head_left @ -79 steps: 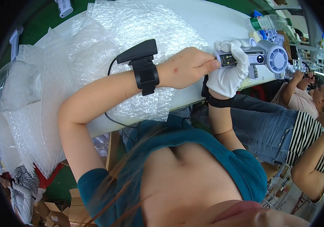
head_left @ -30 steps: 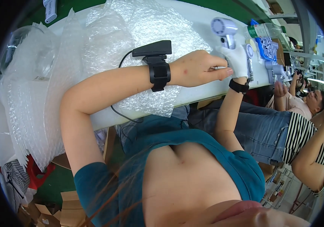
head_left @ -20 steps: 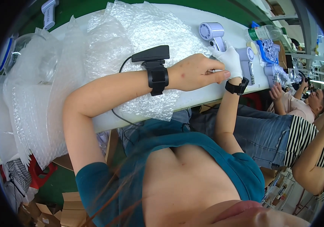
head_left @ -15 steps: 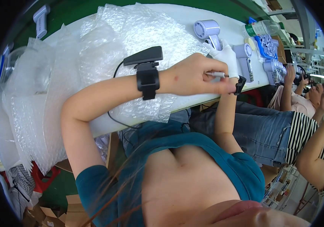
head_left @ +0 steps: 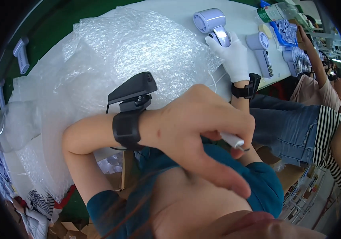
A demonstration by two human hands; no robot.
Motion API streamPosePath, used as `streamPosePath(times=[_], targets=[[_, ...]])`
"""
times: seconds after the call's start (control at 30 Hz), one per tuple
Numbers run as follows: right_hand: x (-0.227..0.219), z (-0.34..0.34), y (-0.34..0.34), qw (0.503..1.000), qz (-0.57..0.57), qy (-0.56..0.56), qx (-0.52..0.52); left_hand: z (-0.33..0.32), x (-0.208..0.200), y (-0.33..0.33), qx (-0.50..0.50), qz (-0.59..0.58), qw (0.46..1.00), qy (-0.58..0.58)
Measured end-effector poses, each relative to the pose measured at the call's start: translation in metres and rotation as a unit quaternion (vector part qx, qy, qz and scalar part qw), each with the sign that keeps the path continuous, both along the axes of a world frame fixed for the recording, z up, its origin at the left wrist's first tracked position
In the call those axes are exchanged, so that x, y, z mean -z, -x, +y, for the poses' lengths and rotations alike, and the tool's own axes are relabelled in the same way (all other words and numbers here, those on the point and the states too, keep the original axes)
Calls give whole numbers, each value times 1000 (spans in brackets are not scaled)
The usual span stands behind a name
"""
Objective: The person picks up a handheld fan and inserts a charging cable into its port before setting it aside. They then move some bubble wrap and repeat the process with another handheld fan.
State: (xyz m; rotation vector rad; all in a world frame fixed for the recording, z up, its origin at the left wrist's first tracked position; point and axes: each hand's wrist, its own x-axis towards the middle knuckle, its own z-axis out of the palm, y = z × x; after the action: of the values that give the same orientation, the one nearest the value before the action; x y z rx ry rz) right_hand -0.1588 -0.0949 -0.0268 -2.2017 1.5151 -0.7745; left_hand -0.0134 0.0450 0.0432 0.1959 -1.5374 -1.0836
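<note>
My left hand (head_left: 202, 127) is bare, with a black strap and a black box on its wrist. Its fingers curl round a small white stick with a thin metal tip (head_left: 232, 139), while the thumb is stretched out. I cannot make out what kind of thing the stick is. Farther off, over the white table (head_left: 242, 18), my right hand (head_left: 234, 57) in a white glove grips the handle of a lavender handheld fan (head_left: 210, 20). The fan's round head points to the far left. Just right of that hand lies another lavender handheld fan (head_left: 258, 42).
Sheets of clear bubble wrap (head_left: 138, 44) cover the table's left and middle. At the far right are a blue tray (head_left: 284, 34) of small parts, a bottle (head_left: 276, 12) with a green label and more lavender fans (head_left: 294, 59). A co-worker's striped shirt (head_left: 330, 123) shows at right.
My left hand has drawn back toward my chest with the white stick, away from the right hand. Its thumb has straightened. The right hand still grips the fan.
</note>
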Motion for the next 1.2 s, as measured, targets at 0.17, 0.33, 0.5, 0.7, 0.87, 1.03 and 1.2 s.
streamPosePath(times=[0.17, 0.33, 0.5, 0.7, 0.87, 1.03, 1.2], targets=[[-3, 4, -2, 998, -23, -66, 10, 2, 0, 0, 13, 3, 1000, 1], [-1, 6, -4, 997, -43, -56, 14, 3, 0, 2, -1, 13, 1000, -8], [5, 8, -2, 991, -127, 12, 26, 5, 3, 6, -11, 39, 999, -11], [12, -12, 30, 970, -179, 134, 95, 9, 5, -3, -9, 44, 999, -13], [22, -36, 83, 948, 48, 214, 232, 7, 8, -6, 10, 41, 999, 9], [24, -33, 91, 969, 120, 45, 210, 12, 6, -9, -18, 26, 999, 9], [21, -30, 90, 960, 141, 40, 239, 11, 7, -6, 5, 33, 999, 16]])
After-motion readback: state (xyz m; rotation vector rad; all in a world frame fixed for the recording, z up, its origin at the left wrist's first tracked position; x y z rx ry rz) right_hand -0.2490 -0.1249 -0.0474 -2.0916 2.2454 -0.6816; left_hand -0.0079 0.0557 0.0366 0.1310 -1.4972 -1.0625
